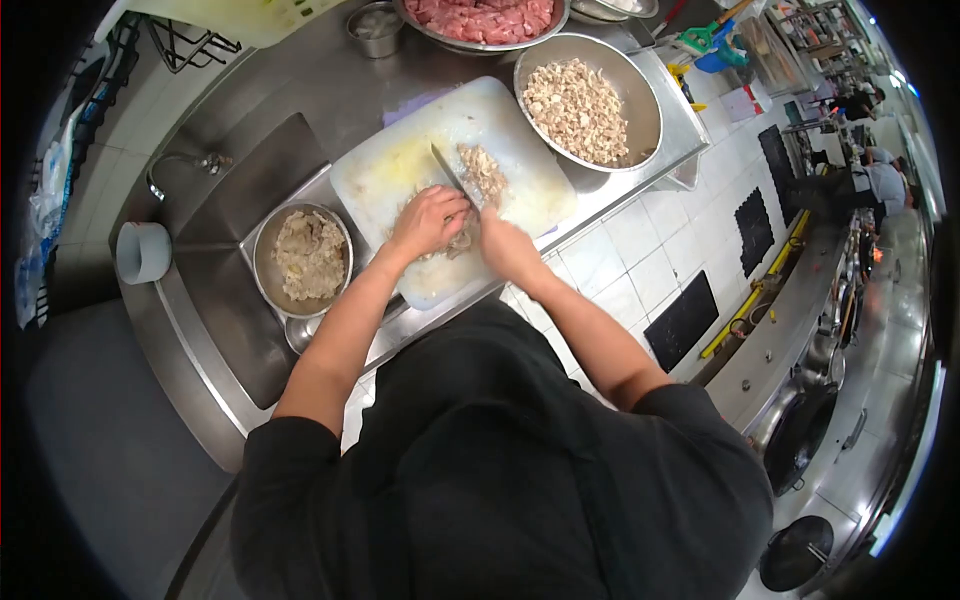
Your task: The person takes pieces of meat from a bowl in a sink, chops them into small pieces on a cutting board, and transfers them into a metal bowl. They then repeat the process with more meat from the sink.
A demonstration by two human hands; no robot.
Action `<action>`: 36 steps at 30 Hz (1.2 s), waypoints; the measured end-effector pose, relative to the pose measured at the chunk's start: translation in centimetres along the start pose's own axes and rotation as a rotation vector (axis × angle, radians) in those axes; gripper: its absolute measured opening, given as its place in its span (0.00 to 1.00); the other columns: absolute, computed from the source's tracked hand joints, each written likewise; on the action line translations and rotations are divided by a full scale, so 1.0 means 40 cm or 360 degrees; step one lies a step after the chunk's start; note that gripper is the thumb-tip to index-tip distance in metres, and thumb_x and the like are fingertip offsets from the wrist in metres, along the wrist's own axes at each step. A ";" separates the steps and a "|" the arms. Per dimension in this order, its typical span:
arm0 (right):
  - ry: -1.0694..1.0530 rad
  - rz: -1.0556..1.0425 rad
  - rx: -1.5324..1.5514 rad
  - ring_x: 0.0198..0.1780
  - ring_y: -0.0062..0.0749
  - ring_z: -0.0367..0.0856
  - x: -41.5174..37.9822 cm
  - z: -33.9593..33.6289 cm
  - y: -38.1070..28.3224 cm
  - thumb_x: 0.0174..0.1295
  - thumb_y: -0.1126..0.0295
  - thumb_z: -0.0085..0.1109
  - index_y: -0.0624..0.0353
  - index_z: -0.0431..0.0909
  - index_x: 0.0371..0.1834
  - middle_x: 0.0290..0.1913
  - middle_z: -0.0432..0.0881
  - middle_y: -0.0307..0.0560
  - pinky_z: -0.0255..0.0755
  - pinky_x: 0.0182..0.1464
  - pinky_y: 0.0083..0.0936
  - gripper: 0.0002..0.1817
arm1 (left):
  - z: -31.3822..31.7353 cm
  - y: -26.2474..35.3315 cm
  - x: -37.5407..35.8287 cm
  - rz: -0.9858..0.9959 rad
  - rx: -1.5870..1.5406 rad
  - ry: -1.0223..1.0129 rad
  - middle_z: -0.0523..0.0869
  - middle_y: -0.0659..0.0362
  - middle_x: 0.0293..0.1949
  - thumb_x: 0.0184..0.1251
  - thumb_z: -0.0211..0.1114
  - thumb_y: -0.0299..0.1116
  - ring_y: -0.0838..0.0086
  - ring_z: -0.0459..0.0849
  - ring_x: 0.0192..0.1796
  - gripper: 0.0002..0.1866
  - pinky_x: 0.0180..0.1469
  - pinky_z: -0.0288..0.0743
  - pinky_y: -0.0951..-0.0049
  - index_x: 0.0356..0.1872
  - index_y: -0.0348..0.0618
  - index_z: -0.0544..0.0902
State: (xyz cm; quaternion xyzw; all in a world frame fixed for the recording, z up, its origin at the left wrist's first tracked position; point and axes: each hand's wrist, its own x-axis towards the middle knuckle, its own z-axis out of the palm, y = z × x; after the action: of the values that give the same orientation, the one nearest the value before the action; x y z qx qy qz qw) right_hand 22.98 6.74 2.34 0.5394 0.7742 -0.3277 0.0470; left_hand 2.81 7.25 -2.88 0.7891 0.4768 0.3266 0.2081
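Clock face laid on the white cutting board (535,195), 12 toward the top of view. Knife (452,170) near the centre, tip toward 11 o'clock; right hand (508,245) closed round its handle at about 5, the handle mostly hidden. Left hand (430,222) toward 8, fingers drawn narrow and bent over pale meat (460,240); whether they pinch or only press, cannot tell. Chopped pieces (484,175) on the blade's 2 o'clock side. Bowl of larger pale lumps (310,257) off at 8; bowl of small chopped bits (578,110) off at 2. Handling, by judgement: knife rigid, modest in weight, best taken by the handle, well behind the edge. Meat looks soft, moist, likely slippery, light in small lots; loose bits would scatter if pinched singly. Best hold is from above, fingertips tucked back, knuckles toward the blade, pressure gentle.
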 end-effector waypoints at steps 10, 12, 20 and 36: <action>0.0274 -0.0138 0.0202 0.45 0.73 0.87 0.079 0.041 0.042 0.70 0.74 0.48 0.72 0.69 0.54 0.39 0.86 0.78 0.79 0.49 0.61 0.14 | -0.005 0.000 -0.006 -0.0019 -0.0056 -0.0066 0.91 0.51 0.50 0.66 0.70 0.28 0.53 0.86 0.56 0.09 0.60 0.81 0.59 0.45 0.40 0.91; 0.0131 -0.0209 0.0241 0.46 0.74 0.87 0.124 0.020 0.053 0.71 0.73 0.51 0.72 0.69 0.56 0.39 0.86 0.79 0.78 0.51 0.62 0.15 | -0.014 -0.004 -0.017 -0.0101 -0.0122 -0.0179 0.90 0.50 0.53 0.68 0.70 0.34 0.53 0.85 0.59 0.12 0.64 0.79 0.57 0.49 0.41 0.90; 0.0118 0.0079 0.0099 0.44 0.74 0.87 -0.013 -0.032 0.108 0.69 0.71 0.51 0.70 0.69 0.58 0.38 0.86 0.78 0.79 0.50 0.62 0.18 | -0.084 0.015 -0.050 0.0245 0.0564 -0.0488 0.76 0.46 0.74 0.68 0.69 0.60 0.47 0.69 0.77 0.42 0.79 0.62 0.48 0.77 0.45 0.74; 0.0009 0.0063 0.0061 0.48 0.73 0.88 -0.042 -0.101 0.034 0.67 0.72 0.54 0.74 0.70 0.61 0.42 0.87 0.78 0.80 0.54 0.59 0.22 | -0.007 0.100 -0.017 -0.0316 0.0341 -0.0187 0.70 0.44 0.75 0.62 0.75 0.57 0.49 0.69 0.75 0.39 0.74 0.62 0.41 0.70 0.45 0.76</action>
State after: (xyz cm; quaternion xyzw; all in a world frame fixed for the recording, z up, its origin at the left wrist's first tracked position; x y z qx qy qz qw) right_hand 25.99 7.92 5.61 0.5564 0.7571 -0.3400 0.0408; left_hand 4.85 4.84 -0.35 0.7735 0.5716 0.2048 0.1815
